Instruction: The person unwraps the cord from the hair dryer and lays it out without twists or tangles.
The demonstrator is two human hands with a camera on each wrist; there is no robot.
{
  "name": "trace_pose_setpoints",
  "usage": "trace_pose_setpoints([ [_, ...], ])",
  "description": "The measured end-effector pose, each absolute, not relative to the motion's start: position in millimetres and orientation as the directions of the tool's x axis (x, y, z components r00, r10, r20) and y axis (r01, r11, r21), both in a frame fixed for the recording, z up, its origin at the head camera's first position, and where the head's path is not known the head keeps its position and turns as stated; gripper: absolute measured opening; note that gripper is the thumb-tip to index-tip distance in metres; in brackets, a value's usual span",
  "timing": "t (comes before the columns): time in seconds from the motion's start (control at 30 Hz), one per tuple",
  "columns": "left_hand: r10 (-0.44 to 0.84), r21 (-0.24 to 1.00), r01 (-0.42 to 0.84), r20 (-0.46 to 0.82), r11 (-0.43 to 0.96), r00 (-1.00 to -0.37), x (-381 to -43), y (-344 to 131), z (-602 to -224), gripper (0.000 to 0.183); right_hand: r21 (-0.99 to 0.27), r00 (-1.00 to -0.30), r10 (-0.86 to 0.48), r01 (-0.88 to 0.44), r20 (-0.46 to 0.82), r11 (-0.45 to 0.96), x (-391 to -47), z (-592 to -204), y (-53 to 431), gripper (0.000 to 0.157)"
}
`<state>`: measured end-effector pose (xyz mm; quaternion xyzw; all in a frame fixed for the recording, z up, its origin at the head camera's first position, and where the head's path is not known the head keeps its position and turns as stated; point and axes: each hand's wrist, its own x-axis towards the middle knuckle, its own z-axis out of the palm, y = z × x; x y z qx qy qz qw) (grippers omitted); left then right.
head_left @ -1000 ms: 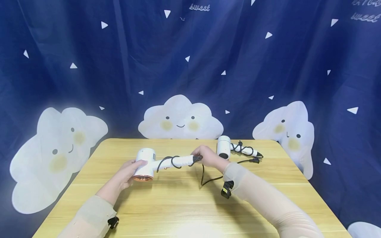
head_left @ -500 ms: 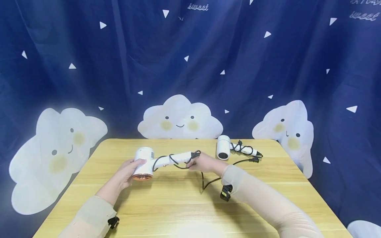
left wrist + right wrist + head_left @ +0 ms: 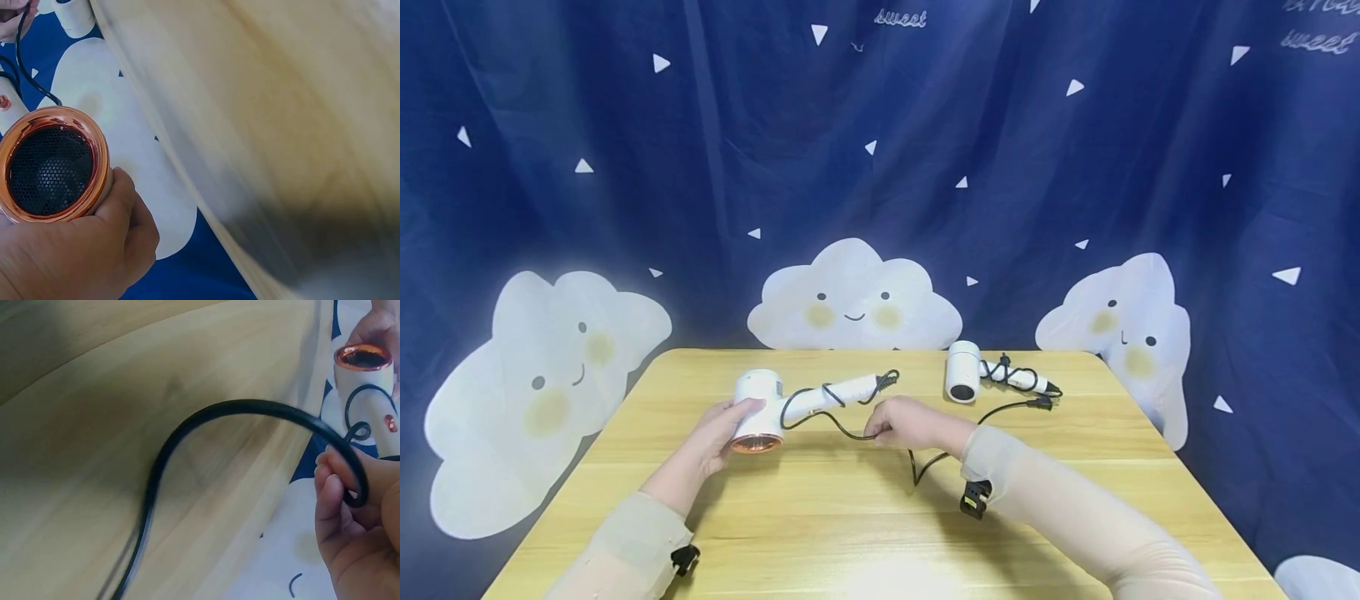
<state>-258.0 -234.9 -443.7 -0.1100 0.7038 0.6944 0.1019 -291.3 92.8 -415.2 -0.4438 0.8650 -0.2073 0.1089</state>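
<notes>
Two white hair dryers (image 3: 760,408) (image 3: 963,382), two black cords (image 3: 842,429) (image 3: 1015,407), one wooden table (image 3: 850,517).

We see the right hand (image 3: 904,423) has come away from the end of the hair dryer (image 3: 797,406) handle, where it sat a second ago, and dropped toward the near edge of the worktop, pinching the black cord (image 3: 842,427) as it went. The cord, earlier wound in several loops round the handle, now hangs off in a slack arc below it, with fewer turns left on. The dryer's handle end has tipped slightly upward in the left hand's (image 3: 718,433) grip.
</notes>
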Motion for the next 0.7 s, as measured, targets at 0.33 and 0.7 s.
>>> trace_pose_setpoints([
  [0.33,-0.020,0.956,-0.294,-0.293,0.028,-0.956,-258,-236,-447,0.069,-0.340,-0.508,-0.861,-0.815,0.026,0.470,-281,-400,92,0.012],
  [0.7,-0.025,0.959,-0.281,-0.280,0.034,-0.960,-258,-235,-448,0.067,-0.298,-0.447,-0.869,-0.877,0.212,0.378,-273,-369,99,0.010],
])
